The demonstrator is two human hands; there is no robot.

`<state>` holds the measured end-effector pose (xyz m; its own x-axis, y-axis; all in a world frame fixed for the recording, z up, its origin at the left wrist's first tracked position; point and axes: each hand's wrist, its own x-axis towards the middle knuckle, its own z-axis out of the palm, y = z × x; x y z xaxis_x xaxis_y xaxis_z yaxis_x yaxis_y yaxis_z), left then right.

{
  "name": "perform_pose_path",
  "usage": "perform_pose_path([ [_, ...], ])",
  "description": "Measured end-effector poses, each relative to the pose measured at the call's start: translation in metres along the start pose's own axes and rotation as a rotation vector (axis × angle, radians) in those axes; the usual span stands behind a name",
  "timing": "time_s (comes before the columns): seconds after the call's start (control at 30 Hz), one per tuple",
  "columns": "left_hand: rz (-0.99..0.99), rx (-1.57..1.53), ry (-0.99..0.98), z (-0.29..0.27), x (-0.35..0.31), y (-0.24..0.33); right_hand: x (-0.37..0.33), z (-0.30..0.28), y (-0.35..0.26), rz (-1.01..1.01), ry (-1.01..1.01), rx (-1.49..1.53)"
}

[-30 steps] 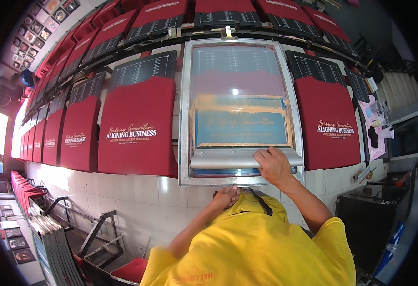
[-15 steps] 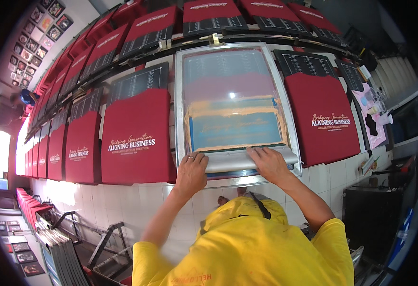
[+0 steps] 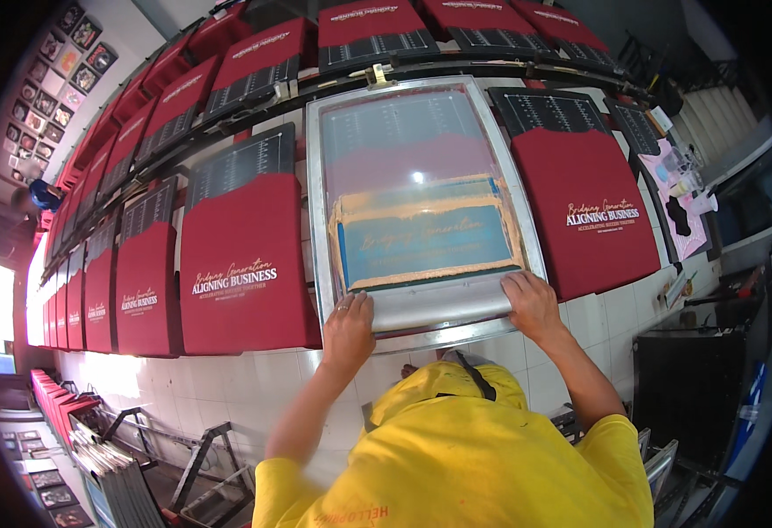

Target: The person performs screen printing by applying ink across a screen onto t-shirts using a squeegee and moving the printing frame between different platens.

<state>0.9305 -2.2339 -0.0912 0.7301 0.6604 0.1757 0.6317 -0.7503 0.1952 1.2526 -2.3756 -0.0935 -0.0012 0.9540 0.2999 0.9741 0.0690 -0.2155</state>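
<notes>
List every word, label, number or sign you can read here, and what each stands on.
Lettering is located here, wording not copied:
Left red cloth: gold script, bold white capitals, legible; bottom line too small.
Right red cloth: same design; bottom line too small.
Framed screen: faint gold script; lower line blurred.
Yellow shirt: red lettering, partly legible.
</notes>
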Motion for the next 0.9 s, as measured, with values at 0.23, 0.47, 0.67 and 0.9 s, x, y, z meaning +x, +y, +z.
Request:
perform_pose_path([
  [0.23,0.067,0.037,0.122,0.033,0.006,-0.022,0.008,0.022,0.010,-0.038,0.073,-0.090],
  [0.47,0.003,0.044,0.028,0.030,0.099,-0.065,0.099,0.040,0.061,0.004,-0.070,-0.120],
  [0.67,-0.090,-0.022,-0.137,0.000,0.141,-0.079,0.154,0.015,0.077,0.052,-0.237,-0.091],
  [0.9,-0.070,-0.015,-0.062,-0.030,0.068,-0.034,0.079,-0.019,0.028,-0.018,0.011,-0.045],
])
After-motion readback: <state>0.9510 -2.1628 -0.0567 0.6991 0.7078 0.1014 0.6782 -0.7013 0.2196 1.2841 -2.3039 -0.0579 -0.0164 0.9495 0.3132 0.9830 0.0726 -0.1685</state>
